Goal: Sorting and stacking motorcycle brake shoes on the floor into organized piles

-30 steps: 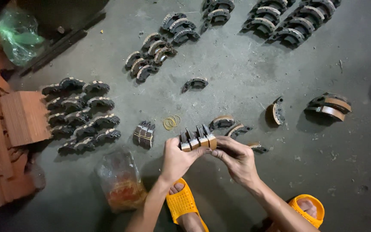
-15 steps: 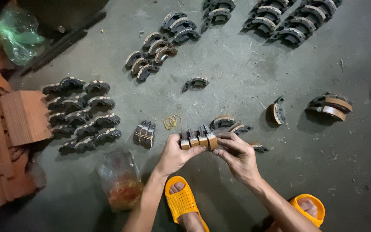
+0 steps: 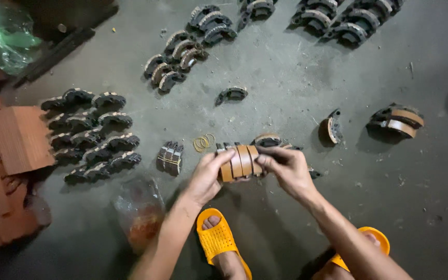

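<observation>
I hold a stack of brake shoes (image 3: 239,162) between both hands, just above the concrete floor (image 3: 286,67) and in front of my yellow sandals (image 3: 219,239). The shoes are curved metal pieces set side by side on edge, their tan friction linings facing up at me, dark metal showing at the ends. My left hand (image 3: 206,176) has its grip pressed against the left end of the stack, and my right hand (image 3: 286,168) pinches the right end, so the row is squeezed together between them. Near the stack, a few yellow rubber bands (image 3: 203,141) lie on the floor. A clear plastic bag (image 3: 140,211) with orange contents sits by my left forearm. At far left stands a brown cardboard box (image 3: 19,137), and a green plastic bag (image 3: 9,36) fills the upper left corner.
</observation>
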